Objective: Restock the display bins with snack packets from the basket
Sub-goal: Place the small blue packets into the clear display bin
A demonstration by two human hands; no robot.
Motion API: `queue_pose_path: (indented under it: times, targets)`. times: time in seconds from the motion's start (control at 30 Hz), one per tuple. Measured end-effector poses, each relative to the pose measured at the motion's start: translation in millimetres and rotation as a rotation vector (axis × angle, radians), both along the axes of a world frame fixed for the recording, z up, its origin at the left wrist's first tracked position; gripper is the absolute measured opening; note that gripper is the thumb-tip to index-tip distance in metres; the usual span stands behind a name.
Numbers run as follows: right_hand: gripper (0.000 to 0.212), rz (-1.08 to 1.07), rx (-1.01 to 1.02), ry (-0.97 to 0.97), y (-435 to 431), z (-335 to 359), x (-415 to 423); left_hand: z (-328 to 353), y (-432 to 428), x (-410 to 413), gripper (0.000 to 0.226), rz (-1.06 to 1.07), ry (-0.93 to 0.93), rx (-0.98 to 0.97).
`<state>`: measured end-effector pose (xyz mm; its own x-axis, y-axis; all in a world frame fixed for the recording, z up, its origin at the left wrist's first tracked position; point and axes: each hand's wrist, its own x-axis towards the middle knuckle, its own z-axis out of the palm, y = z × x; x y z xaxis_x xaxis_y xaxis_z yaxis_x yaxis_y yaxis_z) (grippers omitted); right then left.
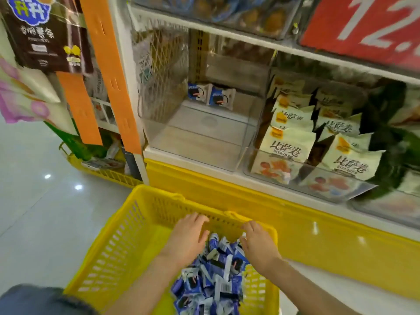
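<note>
Since the snack packets [216, 276], heaped in the basket [109, 242] between and below the left hand [188, 238] and right hand [259, 245], look light, soft and slippery, scoop them from both flanks, as both hands appear spread and empty, though blur limits certainty.

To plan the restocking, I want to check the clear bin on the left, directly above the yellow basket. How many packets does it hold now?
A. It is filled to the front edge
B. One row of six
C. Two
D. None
C: only two blue and white packets show in the left clear bin, and both stand at its back.
</note>
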<state>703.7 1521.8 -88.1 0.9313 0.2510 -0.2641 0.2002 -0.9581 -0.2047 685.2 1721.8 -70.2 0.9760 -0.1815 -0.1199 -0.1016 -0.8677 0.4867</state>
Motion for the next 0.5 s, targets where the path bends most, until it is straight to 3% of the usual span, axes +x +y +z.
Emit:
queue_pose_path:
  times: [0.13, 0.3, 0.37, 0.5]
  targets:
    - [0.039, -0.142, -0.102, 0.218, -13.9, -38.2, -9.3, -54.6, -21.9, -14.0, 0.033, -0.021, 0.31, -0.048]
    - [0.042, -0.253, 0.003, 0.291, -11.4, -56.5, -0.5, -106.7, -48.4, -20.6, 0.049, 0.053, 0.683, -0.334]
    - [0.041, -0.337, 0.056, 0.313, -8.5, -61.2, 2.8, -121.3, -56.3, -20.1, 0.054, 0.085, 0.734, -0.381]
    - [0.041, -0.351, 0.057, 0.337, -6.7, -73.5, 2.9, -143.8, -64.5, -19.8, 0.069, 0.155, 0.667, -0.38]
